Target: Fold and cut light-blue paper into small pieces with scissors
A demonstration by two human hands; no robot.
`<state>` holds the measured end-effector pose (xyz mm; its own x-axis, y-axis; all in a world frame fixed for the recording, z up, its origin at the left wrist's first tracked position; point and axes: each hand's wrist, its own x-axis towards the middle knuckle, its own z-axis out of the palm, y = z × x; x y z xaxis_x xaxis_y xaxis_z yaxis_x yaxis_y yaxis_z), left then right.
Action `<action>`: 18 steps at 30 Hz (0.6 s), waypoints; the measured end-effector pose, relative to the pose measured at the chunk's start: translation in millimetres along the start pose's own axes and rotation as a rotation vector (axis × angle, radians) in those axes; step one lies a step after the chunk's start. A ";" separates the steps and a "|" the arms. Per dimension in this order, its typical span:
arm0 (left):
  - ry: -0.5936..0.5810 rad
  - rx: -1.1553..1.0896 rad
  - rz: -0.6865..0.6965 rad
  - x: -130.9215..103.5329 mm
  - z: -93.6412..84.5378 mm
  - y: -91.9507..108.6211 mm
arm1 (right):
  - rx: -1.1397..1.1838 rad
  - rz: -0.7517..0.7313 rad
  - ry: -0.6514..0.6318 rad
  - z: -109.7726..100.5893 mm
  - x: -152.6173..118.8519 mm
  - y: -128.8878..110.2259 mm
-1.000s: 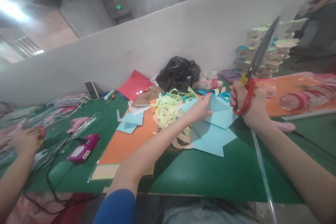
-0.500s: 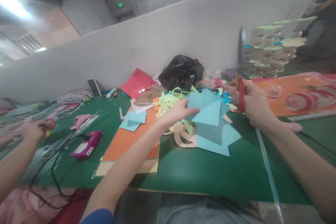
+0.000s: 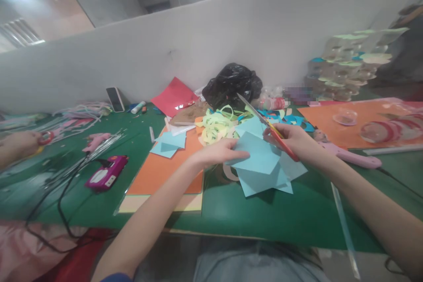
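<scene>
My left hand [image 3: 221, 152] pinches the left edge of light blue paper squares [image 3: 259, 154], its thumb on top. In my right hand [image 3: 291, 139] are scissors with red and yellow handles [image 3: 280, 141], their blades pointing up and left above the paper. More light blue sheets lie fanned out beneath the held ones. Just behind them is a heap of pale green paper strips [image 3: 216, 125]. A smaller group of light blue squares [image 3: 169, 143] rests on the orange sheets [image 3: 155, 176] to the left.
A black plastic bag [image 3: 233, 83] sits against the partition. Pink glue guns lie left [image 3: 95, 141] and right [image 3: 353, 156]. At left is a purple device [image 3: 107, 174] with black cables. Another person's hand [image 3: 21, 145] holds scissors at the far left. Stacked clear cups [image 3: 346, 70] stand at back right.
My right hand has moved left and down toward the paper, and the scissors have tipped from upright to slanting left. The held blue squares have turned. The other person's hand has shifted left.
</scene>
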<state>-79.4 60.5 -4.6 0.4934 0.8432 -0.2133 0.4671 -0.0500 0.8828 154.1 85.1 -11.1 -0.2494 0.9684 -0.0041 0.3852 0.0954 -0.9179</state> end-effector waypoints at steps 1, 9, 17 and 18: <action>0.017 0.029 -0.003 -0.7 -0.2 0.2 | 0.001 0.003 -0.015 -0.4 0.5 1.9; -0.005 0.096 0.024 -3.9 -2.9 -2.7 | 0.011 0.026 -0.070 3.9 2.8 6.8; 0.109 0.188 0.126 -1.5 6.2 1.0 | 0.044 0.056 -0.037 5.7 3.4 7.7; 0.106 0.188 0.141 -1.2 7.1 1.3 | 0.051 0.058 -0.038 6.1 3.6 7.7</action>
<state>-74.2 55.6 -6.1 0.4885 0.8717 -0.0400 0.5323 -0.2614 0.8052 150.7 88.0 -20.6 -0.2620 0.9624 -0.0720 0.3546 0.0266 -0.9346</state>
